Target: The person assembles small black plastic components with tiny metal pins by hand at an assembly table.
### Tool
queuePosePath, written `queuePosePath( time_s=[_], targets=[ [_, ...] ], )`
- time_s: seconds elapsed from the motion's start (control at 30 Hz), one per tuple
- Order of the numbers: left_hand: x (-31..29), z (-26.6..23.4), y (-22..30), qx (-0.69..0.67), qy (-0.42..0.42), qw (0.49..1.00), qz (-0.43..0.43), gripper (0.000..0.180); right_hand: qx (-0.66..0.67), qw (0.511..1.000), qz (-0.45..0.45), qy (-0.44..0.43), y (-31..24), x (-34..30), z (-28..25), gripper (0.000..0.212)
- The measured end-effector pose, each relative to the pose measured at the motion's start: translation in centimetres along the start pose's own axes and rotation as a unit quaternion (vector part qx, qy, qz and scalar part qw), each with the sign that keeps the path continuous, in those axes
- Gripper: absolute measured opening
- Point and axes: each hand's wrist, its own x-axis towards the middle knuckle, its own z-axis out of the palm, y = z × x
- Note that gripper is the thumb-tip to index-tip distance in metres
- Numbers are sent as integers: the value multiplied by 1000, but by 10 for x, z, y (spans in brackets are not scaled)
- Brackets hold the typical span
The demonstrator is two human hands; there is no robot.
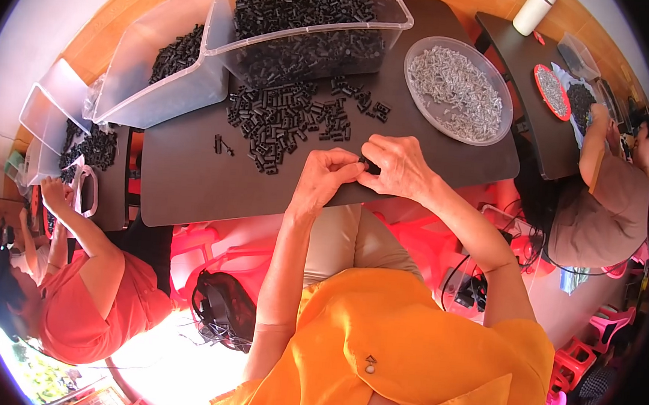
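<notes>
Both hands meet above the table's near edge. Between their fingertips is a small black plastic part, mostly covered by the fingers. My left hand pinches toward it with thumb and forefinger. Curled around the same part is my right hand. Just beyond the hands lies a loose heap of small black plastic parts on the dark table. A round clear tray of small silvery pieces rests to the right. Two small parts lie apart, left of the heap.
At the back stand a large clear bin and another clear bin, both holding black parts. A person in red works at the left, another in brown at the right. A white bottle stands far right; a black bag sits below.
</notes>
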Motion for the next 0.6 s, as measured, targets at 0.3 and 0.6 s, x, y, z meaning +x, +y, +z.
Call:
queuePosePath(
  time_s=[0.3,0.6],
  targets=[
    [-2,-5,4,21,-23,999,11,19,10,1000,-14,25,4,-2,12,23],
    [1,-4,4,-2,-24,1000,10,17,-10,1000,-28,-7,9,-7,19,19]
  ],
)
